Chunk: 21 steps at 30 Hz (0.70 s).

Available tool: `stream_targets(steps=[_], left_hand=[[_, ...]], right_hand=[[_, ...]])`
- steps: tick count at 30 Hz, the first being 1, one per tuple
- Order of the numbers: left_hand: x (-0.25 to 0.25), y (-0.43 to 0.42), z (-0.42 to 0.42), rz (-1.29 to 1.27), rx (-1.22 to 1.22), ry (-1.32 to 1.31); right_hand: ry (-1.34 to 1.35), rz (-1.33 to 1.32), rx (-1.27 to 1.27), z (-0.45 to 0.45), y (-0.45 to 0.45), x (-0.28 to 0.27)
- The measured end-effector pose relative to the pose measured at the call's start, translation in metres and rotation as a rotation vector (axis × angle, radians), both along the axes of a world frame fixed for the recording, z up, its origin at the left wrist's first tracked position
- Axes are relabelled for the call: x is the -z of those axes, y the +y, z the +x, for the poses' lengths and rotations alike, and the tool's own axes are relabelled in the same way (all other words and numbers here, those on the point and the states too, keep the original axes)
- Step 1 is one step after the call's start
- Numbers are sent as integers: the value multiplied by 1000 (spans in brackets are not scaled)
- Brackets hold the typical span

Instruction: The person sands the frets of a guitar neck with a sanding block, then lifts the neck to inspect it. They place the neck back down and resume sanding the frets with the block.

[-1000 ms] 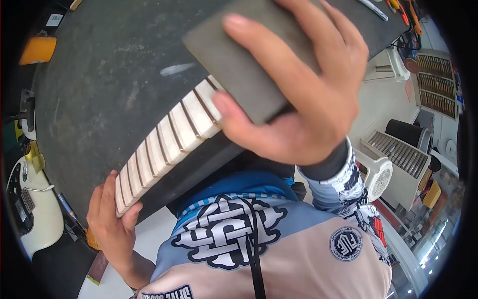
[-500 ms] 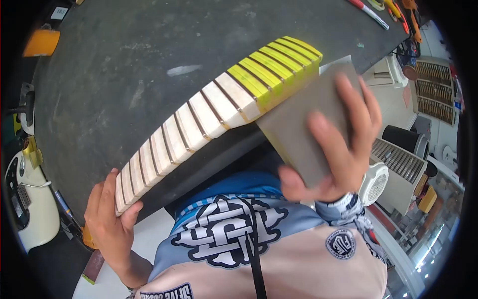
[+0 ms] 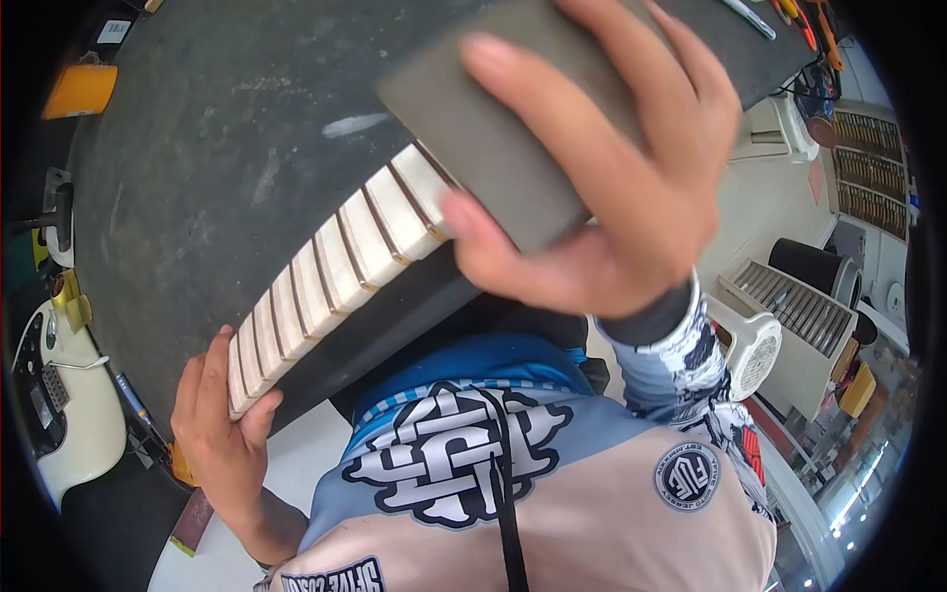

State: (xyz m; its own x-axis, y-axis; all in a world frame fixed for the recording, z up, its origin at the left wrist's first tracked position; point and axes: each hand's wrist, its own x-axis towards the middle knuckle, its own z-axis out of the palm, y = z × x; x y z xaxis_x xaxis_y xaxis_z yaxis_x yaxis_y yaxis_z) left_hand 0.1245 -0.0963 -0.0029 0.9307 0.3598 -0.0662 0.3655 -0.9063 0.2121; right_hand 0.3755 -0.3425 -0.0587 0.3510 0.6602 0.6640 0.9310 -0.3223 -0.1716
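Note:
A long pale piece with dark crosswise slots (image 3: 335, 259) runs slantwise over the dark table. My left hand (image 3: 222, 414) grips its lower left end between fingers and thumb. Over its upper right end my right hand (image 3: 621, 168) holds a flat grey-brown block (image 3: 513, 128), thumb on the near edge and fingers spread across the top. The block and hand hide that end of the piece, including its yellow part. Whether the block touches the piece cannot be made out.
The dark table (image 3: 197, 178) spreads beneath. At left lie an orange block (image 3: 79, 91) and a cream guitar body (image 3: 84, 424). Pens and tools (image 3: 789, 15) are at the top right. A white stool (image 3: 745, 345) and a slotted rack (image 3: 789, 301) stand on the right.
My right hand and the block went down and right, baring the yellow end, then came back up and left over it. My left hand has kept its grip on the lower end.

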Motion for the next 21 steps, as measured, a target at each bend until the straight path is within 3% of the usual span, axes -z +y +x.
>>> stream_targets(steps=[15, 21], left_hand=[[-2, -1, 0, -2, -4, 12], [-2, -1, 2, -3, -7, 20]], right_hand=[[-29, 62, 16, 7, 20, -9], [114, -74, 92, -36, -51, -4]])
